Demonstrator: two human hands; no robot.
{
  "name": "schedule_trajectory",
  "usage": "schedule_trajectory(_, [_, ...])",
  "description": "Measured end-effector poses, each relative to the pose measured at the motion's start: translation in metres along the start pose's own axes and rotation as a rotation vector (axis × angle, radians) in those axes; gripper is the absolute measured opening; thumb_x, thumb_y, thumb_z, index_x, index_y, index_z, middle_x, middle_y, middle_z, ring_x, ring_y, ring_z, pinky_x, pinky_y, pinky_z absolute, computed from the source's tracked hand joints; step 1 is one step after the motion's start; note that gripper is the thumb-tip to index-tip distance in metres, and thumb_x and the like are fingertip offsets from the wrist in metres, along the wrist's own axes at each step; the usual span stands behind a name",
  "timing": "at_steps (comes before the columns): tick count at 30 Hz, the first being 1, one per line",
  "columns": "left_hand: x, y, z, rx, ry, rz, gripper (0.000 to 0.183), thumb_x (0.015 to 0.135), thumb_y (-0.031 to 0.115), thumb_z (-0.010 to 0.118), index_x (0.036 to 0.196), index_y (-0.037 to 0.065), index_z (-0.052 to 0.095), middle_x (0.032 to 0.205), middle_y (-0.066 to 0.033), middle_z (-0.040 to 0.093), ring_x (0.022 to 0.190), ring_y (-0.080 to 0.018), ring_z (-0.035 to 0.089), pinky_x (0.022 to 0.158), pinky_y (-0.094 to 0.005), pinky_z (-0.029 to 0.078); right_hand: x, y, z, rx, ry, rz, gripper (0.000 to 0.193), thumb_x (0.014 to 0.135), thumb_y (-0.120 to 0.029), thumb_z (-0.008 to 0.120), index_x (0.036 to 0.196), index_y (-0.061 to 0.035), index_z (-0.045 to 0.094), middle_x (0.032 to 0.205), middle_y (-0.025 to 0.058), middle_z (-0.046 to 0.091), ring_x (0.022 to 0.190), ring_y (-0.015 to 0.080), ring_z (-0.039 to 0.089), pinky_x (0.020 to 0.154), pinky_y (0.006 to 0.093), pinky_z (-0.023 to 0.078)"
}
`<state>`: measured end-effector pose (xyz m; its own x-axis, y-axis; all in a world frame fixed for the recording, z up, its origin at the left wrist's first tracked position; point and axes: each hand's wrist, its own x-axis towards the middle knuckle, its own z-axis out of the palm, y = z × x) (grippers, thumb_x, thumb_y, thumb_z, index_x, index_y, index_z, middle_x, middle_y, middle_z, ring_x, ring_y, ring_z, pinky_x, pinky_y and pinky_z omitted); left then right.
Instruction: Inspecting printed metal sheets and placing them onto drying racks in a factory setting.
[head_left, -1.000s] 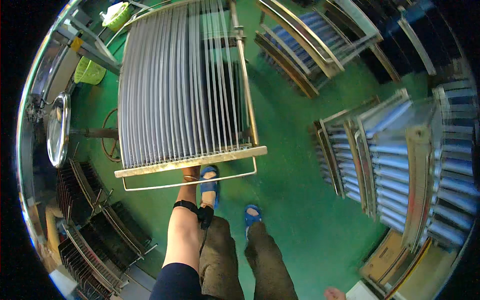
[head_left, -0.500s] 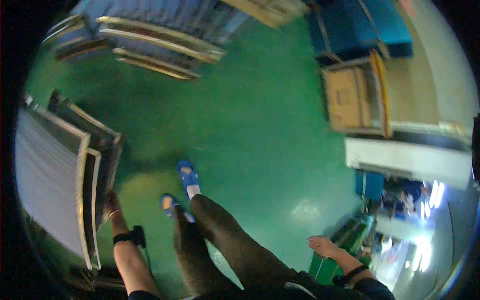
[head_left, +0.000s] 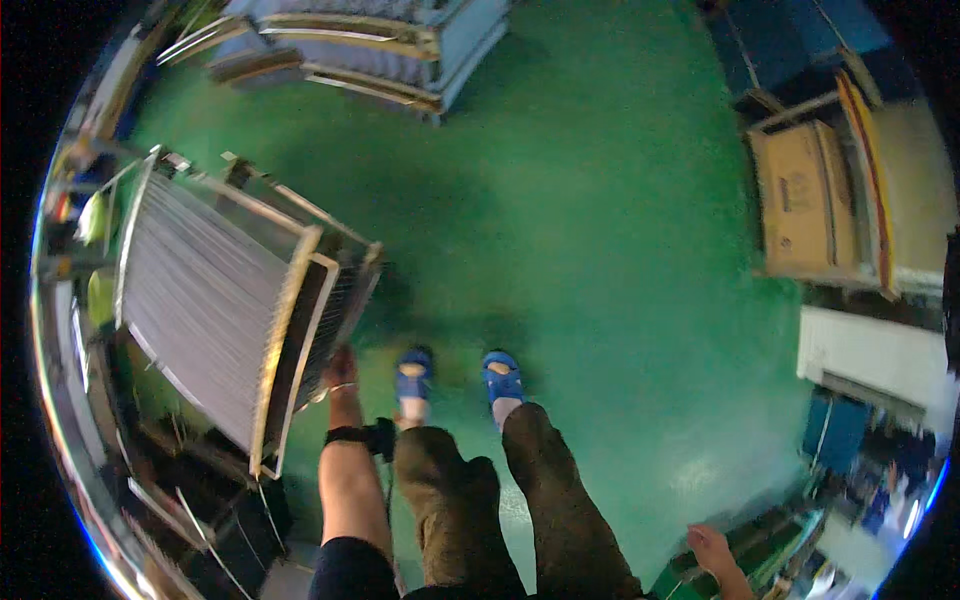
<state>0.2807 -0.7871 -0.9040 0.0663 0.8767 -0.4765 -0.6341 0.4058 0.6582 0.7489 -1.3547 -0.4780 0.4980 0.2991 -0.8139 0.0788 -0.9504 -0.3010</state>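
Note:
At my left stands a wheeled rack, a metal frame stacked with thin greyish-white sheets or layers. My left hand is closed on the near right side of its frame, the fingers partly hidden in the shadow there. A black strap with a small dark device is on my left wrist. My right hand hangs free at the lower right, over the floor by a green object. Its fingers look loosely bent and apart, with nothing visible in them.
Another loaded rack stands at the far left. Along the right side are a cardboard box on a framed cart, blue containers, a white panel and a green box-like object. My feet in blue clogs stand on the green floor.
The rack by my left hand has shifted rightward in view, with the hand still on it. My feet have come level and side by side. My right hand now sits lower and further right.

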Motion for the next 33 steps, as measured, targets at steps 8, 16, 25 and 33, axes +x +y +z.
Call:
schedule_trajectory(8, [-0.020, 0.030, 0.050, -0.271, 0.428, 0.017, 0.041, 0.059, -0.014, 0.043, 0.100, -0.008, 0.040, 0.096, -0.0200, 0.044, 0.089, -0.0313, 0.048, 0.077, -0.0404, 0.045, -0.048, -0.057, -0.026, -0.112, -0.092, 0.410, 0.038, 0.082, -0.027, 0.045, 0.111, -0.0024, 0.046, 0.109, 0.0138, 0.049, 0.102, 0.0220, 0.046, 0.083, 0.0336, 0.037])
schedule_trajectory(16, [-0.039, -0.022, 0.089, -0.311, 0.371, -0.048, 0.052, 0.049, -0.019, 0.032, 0.100, -0.009, 0.036, 0.095, -0.0153, 0.040, 0.094, -0.0273, 0.043, 0.087, -0.0402, 0.036, -0.057, 0.115, -0.007, -0.064, -0.327, 0.224, 0.038, 0.083, -0.023, 0.043, 0.114, -0.0020, 0.041, 0.117, 0.0141, 0.041, 0.107, 0.0273, 0.041, 0.088, 0.0389, 0.033])
schedule_trajectory(25, [-0.049, -0.004, 0.089, -0.429, 0.564, -0.067, 0.053, 0.048, -0.021, 0.035, 0.101, -0.010, 0.036, 0.099, -0.0153, 0.042, 0.098, -0.0281, 0.044, 0.085, -0.0373, 0.040, -0.012, 0.059, -0.068, 0.336, -0.298, 0.318, 0.049, 0.079, -0.026, 0.054, 0.118, -0.0029, 0.036, 0.118, 0.0142, 0.038, 0.108, 0.0284, 0.040, 0.087, 0.0431, 0.036])
schedule_trajectory(33, [-0.046, -0.002, 0.091, -0.418, 0.535, -0.215, 0.053, 0.058, -0.018, 0.035, 0.108, -0.002, 0.039, 0.107, -0.0132, 0.047, 0.087, -0.0253, 0.050, 0.068, -0.0335, 0.045, -0.023, 0.028, -0.094, 0.486, 0.078, 0.348, 0.028, 0.077, -0.011, 0.053, 0.100, 0.0024, 0.047, 0.080, 0.0112, 0.056, 0.063, 0.0193, 0.056, 0.058, 0.0318, 0.048])
